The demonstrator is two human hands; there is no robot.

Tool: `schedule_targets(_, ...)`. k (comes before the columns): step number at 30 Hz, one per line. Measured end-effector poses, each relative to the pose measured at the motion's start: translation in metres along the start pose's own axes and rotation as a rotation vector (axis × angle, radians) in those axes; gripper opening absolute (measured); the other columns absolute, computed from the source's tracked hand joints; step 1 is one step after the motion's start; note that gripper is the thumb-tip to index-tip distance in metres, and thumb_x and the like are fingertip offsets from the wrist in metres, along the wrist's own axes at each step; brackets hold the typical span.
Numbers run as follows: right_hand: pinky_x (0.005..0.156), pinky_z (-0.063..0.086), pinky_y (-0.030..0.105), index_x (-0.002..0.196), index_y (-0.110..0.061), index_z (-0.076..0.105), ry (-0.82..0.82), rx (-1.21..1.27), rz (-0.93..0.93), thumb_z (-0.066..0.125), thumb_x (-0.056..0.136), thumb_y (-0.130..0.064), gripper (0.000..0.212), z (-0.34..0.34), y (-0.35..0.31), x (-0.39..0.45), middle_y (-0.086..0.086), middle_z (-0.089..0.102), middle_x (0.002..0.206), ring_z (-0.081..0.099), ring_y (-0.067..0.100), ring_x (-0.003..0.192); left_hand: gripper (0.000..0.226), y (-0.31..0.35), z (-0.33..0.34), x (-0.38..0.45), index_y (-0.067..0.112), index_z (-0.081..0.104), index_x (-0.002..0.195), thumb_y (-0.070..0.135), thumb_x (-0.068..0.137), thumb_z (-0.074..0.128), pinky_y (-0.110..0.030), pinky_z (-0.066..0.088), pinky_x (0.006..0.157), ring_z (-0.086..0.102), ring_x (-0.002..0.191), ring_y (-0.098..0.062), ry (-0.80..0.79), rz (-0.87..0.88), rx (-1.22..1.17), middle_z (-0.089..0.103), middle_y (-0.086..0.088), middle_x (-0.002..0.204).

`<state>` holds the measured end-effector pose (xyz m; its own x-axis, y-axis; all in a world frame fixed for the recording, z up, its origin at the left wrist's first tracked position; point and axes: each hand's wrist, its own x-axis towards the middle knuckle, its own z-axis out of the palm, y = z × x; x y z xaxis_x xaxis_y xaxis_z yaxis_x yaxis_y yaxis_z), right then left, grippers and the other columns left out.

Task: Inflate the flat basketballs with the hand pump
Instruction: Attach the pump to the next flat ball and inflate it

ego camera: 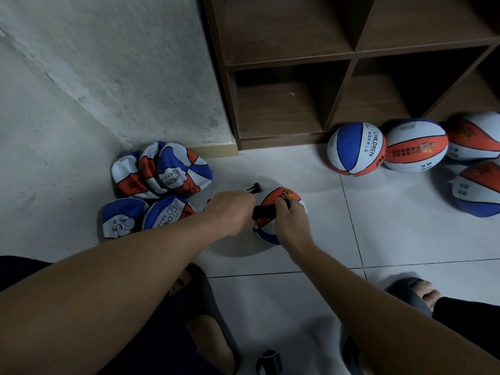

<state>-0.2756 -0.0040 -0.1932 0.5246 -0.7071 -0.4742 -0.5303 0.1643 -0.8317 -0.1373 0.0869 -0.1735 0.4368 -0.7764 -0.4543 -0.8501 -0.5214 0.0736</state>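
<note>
Down at floor level, mid-frame, both hands are on the hand pump, which lies across the top of a basketball sitting on the white tiles. The right hand is curled around the black barrel near the ball, and the left hand looks wrapped around the handle end, though its fingers are mostly hidden. Both arms reach forward and down, wrists close together.

My guess is we're mid-pumping on this ball, which already looks pretty round. Next up is probably more strokes while keeping the barrel steady, or pulling the needle out if it's firm.

Off to the left, flat basketballs are piled by the wall; inflated balls sit far right beside the wooden shelf.
</note>
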Motion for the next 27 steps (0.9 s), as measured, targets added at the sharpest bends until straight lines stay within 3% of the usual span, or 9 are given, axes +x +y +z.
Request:
schedule_targets(4,0.062,0.035,0.037,0.097,0.002,0.061,-0.017,-0.051,-0.001,0.047,0.108,-0.028,0.034,-0.016,0.0,0.009,0.008,0.049,0.073,0.045,0.021,0.067,0.02,-0.004,-0.005,-0.002,0.02,0.063,0.084,0.033,0.098,0.067,-0.033,0.04,0.053,0.057,0.062,-0.02,0.023,0.008,0.028,0.059,0.0,0.074)
schedule_targets(7,0.062,0.035,0.041,0.082,-0.006,0.058,0.069,-0.008,0.061,0.05,0.102,-0.026,0.029,-0.048,0.004,0.026,0.003,0.043,0.065,0.041,0.02,0.061,0.022,-0.017,-0.01,-0.006,0.024,0.059,0.085,0.039,0.099,0.067,-0.032,0.038,0.053,0.054,0.063,-0.018,0.044,-0.02,0.053,0.059,0.001,0.078)
schedule_targets(12,0.057,0.032,0.04,0.083,-0.01,0.053,0.104,0.057,0.131,0.048,0.098,-0.02,0.018,-0.075,0.009,0.039,0.008,0.036,0.07,0.034,0.022,0.062,0.022,-0.018,-0.01,-0.01,0.023,0.06,0.085,0.04,0.098,0.068,-0.031,0.038,0.052,0.06,0.066,-0.02,0.024,-0.015,0.048,0.061,0.001,0.078)
schedule_targets(17,0.063,0.035,0.044,0.078,-0.011,0.053,0.096,-0.007,0.102,0.046,0.099,-0.024,0.026,-0.053,0.011,0.029,0.007,0.04,0.068,0.038,0.024,0.065,0.029,-0.005,-0.017,-0.012,0.025,0.052,0.078,0.035,0.1,0.068,-0.031,0.03,0.049,0.049,0.059,-0.015,0.029,-0.022,0.074,0.054,0.003,0.074)
schedule_targets(22,0.057,0.034,0.037,0.083,-0.006,0.059,0.062,-0.05,-0.01,0.044,0.113,-0.034,0.043,-0.017,0.005,0.01,0.002,0.047,0.066,0.043,0.018,0.059,0.029,0.002,-0.023,-0.014,0.02,0.053,0.08,0.032,0.101,0.069,-0.033,0.036,0.055,0.05,0.06,-0.019,0.01,-0.047,0.066,0.05,0.001,0.072)
schedule_targets(27,0.067,0.044,0.041,0.091,-0.01,0.064,0.02,-0.049,-0.033,0.041,0.114,-0.038,0.043,0.001,0.005,0.007,0.006,0.061,0.075,0.056,0.02,0.069,0.041,0.014,-0.03,-0.017,0.024,0.04,0.071,0.028,0.102,0.067,-0.034,0.042,0.06,0.048,0.058,-0.017,-0.02,-0.024,0.042,0.05,0.0,0.07)
